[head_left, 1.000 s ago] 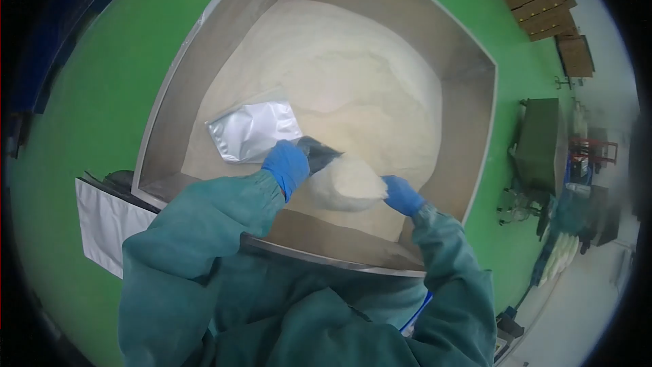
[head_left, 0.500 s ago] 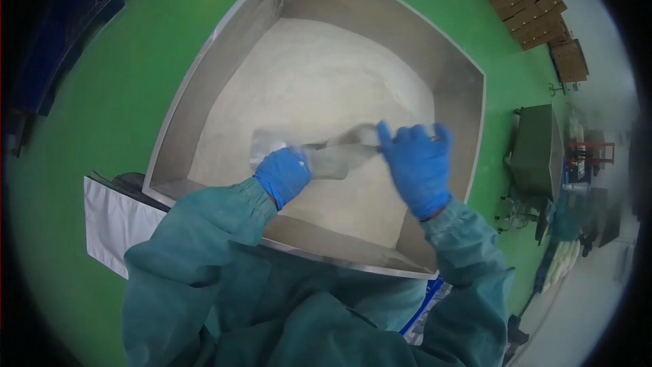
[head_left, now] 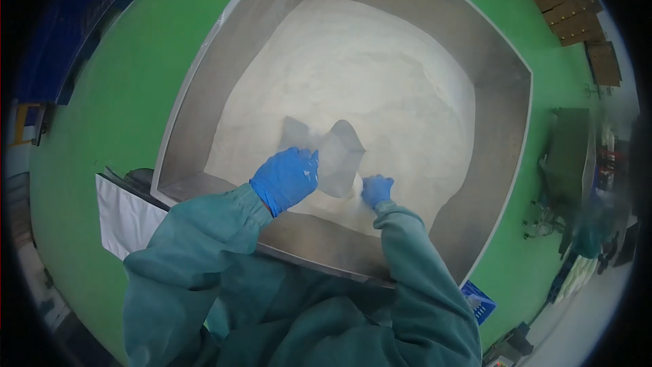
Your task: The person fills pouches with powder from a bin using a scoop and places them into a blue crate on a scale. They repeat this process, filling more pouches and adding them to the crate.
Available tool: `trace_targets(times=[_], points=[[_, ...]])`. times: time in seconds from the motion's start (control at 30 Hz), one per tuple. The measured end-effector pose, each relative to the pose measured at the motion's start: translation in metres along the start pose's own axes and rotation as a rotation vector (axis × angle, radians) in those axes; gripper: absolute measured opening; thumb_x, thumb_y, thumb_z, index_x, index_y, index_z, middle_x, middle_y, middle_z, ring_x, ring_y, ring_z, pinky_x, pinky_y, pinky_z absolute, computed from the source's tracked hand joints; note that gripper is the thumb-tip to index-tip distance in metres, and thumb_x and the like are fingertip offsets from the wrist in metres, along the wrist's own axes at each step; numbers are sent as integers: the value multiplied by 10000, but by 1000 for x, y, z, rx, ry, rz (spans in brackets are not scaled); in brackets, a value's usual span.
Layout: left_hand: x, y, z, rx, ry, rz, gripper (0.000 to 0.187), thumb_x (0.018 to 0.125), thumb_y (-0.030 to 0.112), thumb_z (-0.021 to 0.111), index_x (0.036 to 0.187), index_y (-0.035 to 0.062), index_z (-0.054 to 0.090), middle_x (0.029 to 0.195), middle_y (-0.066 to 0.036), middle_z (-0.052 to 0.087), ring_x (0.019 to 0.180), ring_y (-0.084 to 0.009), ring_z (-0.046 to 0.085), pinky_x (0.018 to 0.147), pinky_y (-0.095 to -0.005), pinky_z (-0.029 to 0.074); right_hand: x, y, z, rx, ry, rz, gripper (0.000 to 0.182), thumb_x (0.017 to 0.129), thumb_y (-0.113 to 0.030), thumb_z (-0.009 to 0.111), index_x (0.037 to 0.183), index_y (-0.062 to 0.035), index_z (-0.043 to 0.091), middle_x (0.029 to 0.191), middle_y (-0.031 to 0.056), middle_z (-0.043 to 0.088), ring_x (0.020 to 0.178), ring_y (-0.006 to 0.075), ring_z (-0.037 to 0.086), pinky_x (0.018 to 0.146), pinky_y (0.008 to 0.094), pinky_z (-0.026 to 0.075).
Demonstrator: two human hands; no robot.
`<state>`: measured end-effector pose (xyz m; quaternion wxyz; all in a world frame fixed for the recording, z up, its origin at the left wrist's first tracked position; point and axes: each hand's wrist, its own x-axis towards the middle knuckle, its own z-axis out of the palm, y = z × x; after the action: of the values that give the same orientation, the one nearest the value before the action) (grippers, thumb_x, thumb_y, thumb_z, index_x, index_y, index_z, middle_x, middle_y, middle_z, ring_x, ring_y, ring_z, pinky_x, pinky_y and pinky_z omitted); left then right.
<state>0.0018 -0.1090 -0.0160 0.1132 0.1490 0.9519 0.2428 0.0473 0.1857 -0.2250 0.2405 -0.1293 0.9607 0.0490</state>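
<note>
A large metal bin holds a wide layer of off-white powder. Over the powder, my left hand, in a blue glove, is closed round the middle of a translucent plastic bag, whose other end sticks out beyond the fingers at the upper left. My right hand, also gloved in blue, is low at the powder, just right of the bag and apart from it. Its fingers are curled and partly hidden, and what they hold, if anything, cannot be made out.
A white sheet-like item hangs left of the bin. Cardboard boxes are stacked at the upper right, and another metal bin stands at the right. A blue crate shows beyond the near right corner.
My right hand has dropped from the bag's right end down to the powder. The bag now hangs more upright from my left hand. The whole view has shifted slightly.
</note>
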Motion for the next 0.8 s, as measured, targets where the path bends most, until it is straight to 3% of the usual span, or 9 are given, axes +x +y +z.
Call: trace_targets(times=[0.1,0.2,0.27,0.3,0.4,0.47,0.5,0.63,0.8], points=[[10,11,-26,60,-129,82,224,832,185,501,746,15,619,761,-173,636,680,-329,618,590,-449,516,-10,23,-19,423,-359,99,186,743,-177,542,834,-92,681,835,135,660,849,291,613,784,469,387],[6,-10,5,-6,-91,-159,277,846,190,500,639,32,598,635,-157,603,596,-336,590,551,-446,498,-39,44,-55,615,-416,17,232,781,-233,570,886,-54,675,850,157,665,824,294,630,766,409,445],[7,-32,31,146,-112,263,265,842,195,503,659,27,596,663,-176,604,595,-352,582,555,-458,490,-65,59,-100,655,-371,-41,255,793,-255,577,903,-45,672,860,170,664,805,295,637,751,376,461],[8,-28,26,138,-102,268,265,842,195,503,659,27,596,663,-176,604,595,-352,582,555,-458,490,-79,64,-129,704,-331,-105,280,805,-278,584,920,-37,668,870,183,663,786,297,644,735,343,477],[7,-15,7,48,-125,258,251,838,179,490,662,40,602,706,-177,623,611,-352,597,561,-460,492,-117,58,-234,613,-261,-19,239,787,-217,578,920,-40,669,858,158,669,765,305,643,722,373,481],[8,-11,0,223,-232,276,227,828,152,475,680,54,616,750,-157,644,639,-334,620,562,-453,499,-132,47,-285,236,78,-12,176,752,-233,564,791,-111,684,746,152,633,708,312,620,652,413,474],[9,-10,1,221,-218,282,227,828,152,475,680,54,616,750,-157,644,639,-334,620,562,-453,499,-136,35,-309,224,88,-8,176,752,-233,564,791,-111,684,746,152,633,708,312,620,652,413,474],[10,-8,-1,313,-228,378,188,795,130,490,689,58,627,752,-141,648,642,-319,628,561,-444,513,-113,-27,-334,-252,444,-139,91,743,-179,559,739,-97,598,648,60,585,619,242,594,558,387,419],[12,-14,-5,281,-213,323,108,734,102,541,696,59,632,716,-126,638,645,-305,633,556,-432,524,-85,-54,-335,-466,586,-260,270,781,-119,517,1029,-67,612,733,38,540,748,193,559,665,398,408]])
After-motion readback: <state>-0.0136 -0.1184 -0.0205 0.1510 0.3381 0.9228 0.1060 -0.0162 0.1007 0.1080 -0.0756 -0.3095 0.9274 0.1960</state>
